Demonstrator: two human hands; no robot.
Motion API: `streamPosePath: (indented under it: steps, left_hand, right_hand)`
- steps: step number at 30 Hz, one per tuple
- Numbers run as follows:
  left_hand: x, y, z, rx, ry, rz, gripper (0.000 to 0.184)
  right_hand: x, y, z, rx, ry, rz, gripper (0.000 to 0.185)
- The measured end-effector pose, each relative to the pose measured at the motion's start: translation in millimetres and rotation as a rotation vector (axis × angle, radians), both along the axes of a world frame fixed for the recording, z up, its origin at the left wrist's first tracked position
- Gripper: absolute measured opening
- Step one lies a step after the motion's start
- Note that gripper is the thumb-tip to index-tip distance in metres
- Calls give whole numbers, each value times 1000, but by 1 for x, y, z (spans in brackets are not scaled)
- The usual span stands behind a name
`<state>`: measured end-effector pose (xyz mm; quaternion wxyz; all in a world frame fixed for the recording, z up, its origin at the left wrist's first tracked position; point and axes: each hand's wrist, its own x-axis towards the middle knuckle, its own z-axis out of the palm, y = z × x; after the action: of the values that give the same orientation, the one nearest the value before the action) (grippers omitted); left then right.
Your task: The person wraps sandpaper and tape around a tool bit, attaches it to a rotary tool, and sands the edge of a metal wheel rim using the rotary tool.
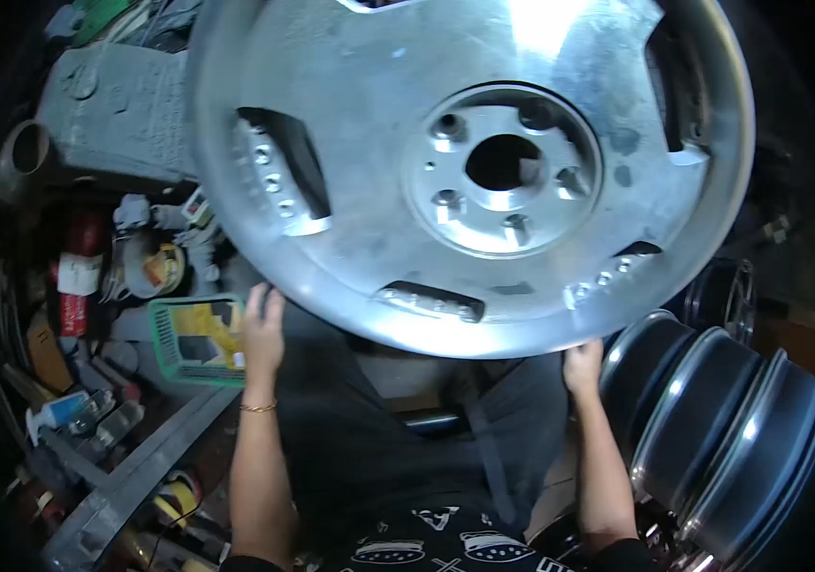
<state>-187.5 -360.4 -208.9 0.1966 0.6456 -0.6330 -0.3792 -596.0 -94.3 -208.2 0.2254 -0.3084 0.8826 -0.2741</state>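
Note:
A large silver alloy wheel rim [360,205] fills the upper middle, its face turned up toward me. Around its round centre hole are several bolt holes, and slotted openings lie near the outer edge. My right hand [583,370] is closed on the bottom right edge of the rim, with its fingers partly hidden behind the metal. At the lower left edge, my left hand [262,338] has its fingers stretched up and slightly apart, by the rim's edge; whether they touch it I cannot tell. What supports the wheel is hidden.
Several more wheel rims [703,419] are lined up on their sides at right. To the left are a green basket [164,343] with yellow items, a red bottle [73,315], a grey metal bar [154,458], tools and a large grey metal casing [116,110].

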Motion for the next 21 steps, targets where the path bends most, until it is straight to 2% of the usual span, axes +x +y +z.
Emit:
streamPosePath:
  steps: [7,11,12,13,14,15,16,17,19,21]
  left_hand:
    - [-6,0,6,-3,56,38,40]
    - [-9,0,6,51,-29,67,45]
    - [-14,2,13,50,-87,53,49]
    - [11,2,-36,-103,-108,-89,54]
    - [11,2,-33,-168,-142,-178,60]
    - [11,7,-34,-128,-33,-107,63]
    - [-3,13,8,40,44,74,65]
    - [3,23,11,58,72,62,68]
    - [15,48,23,46,120,35,69]
    - [37,86,39,24,177,8,69]
  right_hand:
    - [4,-3,4,13,52,-14,35]
    - [-9,13,-11,54,169,73,31]
    - [-31,35,-38,88,79,51,28]
    - [-30,31,-38,50,71,-36,28]
    - [-39,32,-40,168,96,-36,28]
    - [-48,38,-48,71,114,-33,29]
    - [-56,39,-55,-40,46,-44,31]
    - [-63,40,-47,29,19,13,37]
    - [-65,34,-37,-35,-115,19,51]
    - [-73,36,-42,-55,-66,23,58]
